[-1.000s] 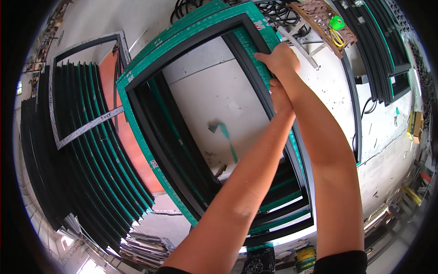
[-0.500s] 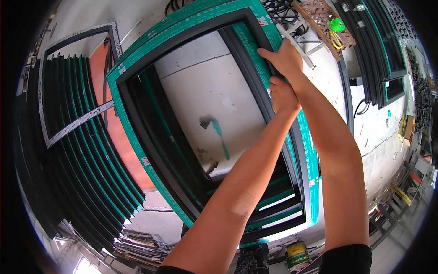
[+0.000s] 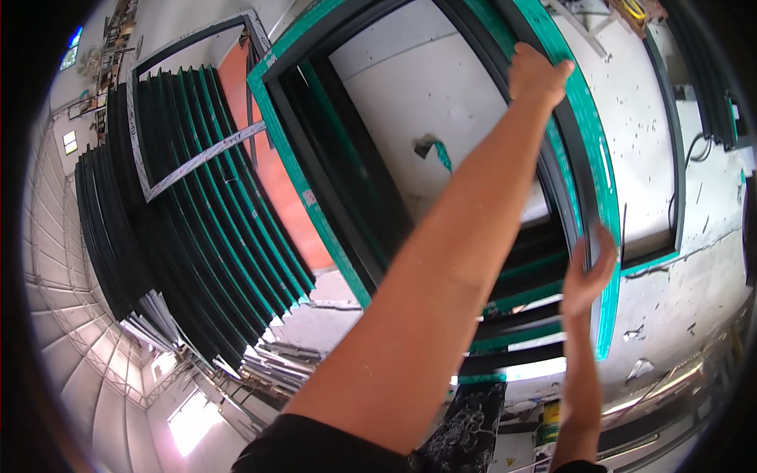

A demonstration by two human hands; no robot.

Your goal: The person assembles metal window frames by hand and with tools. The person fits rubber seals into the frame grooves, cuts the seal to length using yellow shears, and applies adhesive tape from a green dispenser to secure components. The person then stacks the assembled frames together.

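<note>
A large rectangular window frame point(image 3: 319, 206), dark grey with green protective film, stands tilted before me, with more frames behind it. My left hand point(image 3: 539, 77) reaches across its opening, with the fingers curled around the upper part of the right side bar. Lower on that same side is my right hand point(image 3: 590, 274), somewhat blurred. Its thumb and fingers are apart at the bar's edge, and I cannot make out any firm grip there. Through the opening, a torn strip of green film point(image 3: 441, 154) lies on the pale floor.
On the left, a long stack of dark and green profiles point(image 3: 209, 205) carries a white-filmed frame point(image 3: 169, 175). An orange panel point(image 3: 288, 213) lies between stack and frame. Another dark frame point(image 3: 676, 158) is at the right. A bucket point(image 3: 549, 422) stands near my right forearm.
My right hand has left its place at the upper right side and moved down along the bar. My left hand now sits higher on the bar. The whole view has shifted.
</note>
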